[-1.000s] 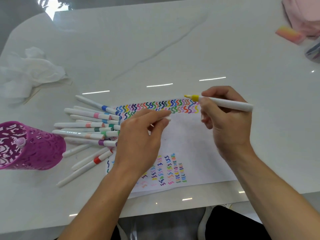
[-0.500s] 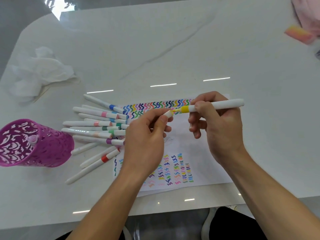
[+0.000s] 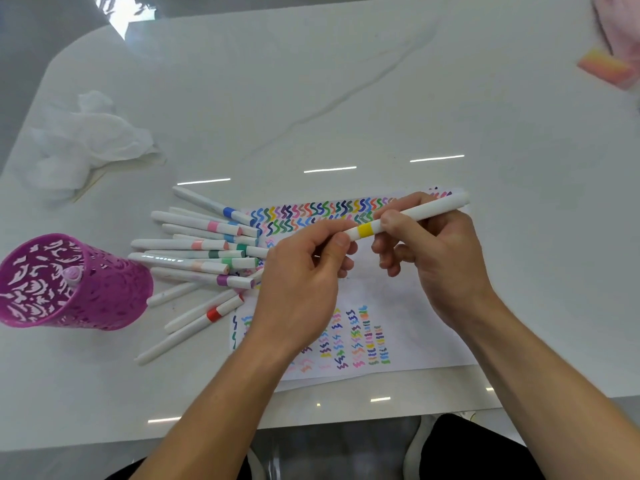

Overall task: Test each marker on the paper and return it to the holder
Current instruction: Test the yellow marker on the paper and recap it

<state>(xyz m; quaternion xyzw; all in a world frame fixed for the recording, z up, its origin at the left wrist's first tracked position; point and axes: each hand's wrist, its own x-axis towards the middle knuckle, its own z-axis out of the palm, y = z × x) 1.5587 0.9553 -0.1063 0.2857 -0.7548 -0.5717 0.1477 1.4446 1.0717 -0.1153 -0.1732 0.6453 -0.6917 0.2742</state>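
Observation:
A white marker with a yellow band (image 3: 405,217) is held level above the paper (image 3: 408,292), which carries rows of coloured squiggles. My right hand (image 3: 436,258) grips its barrel. My left hand (image 3: 304,282) pinches the cap end, and the cap sits on the marker. Several capped white markers (image 3: 204,251) lie in a loose pile left of the paper. The purple cut-out holder (image 3: 69,282) stands at the far left with one pale pink marker end (image 3: 72,273) showing inside.
A crumpled white tissue (image 3: 93,136) lies at the back left. A pink-orange eraser block (image 3: 606,67) and pink fabric (image 3: 620,26) sit at the back right corner. The table's front edge runs just below the paper.
The yellow tip was bare a second ago. My left hand brought the cap to it and the cap now covers the tip. The marker has come lower, toward the paper's middle.

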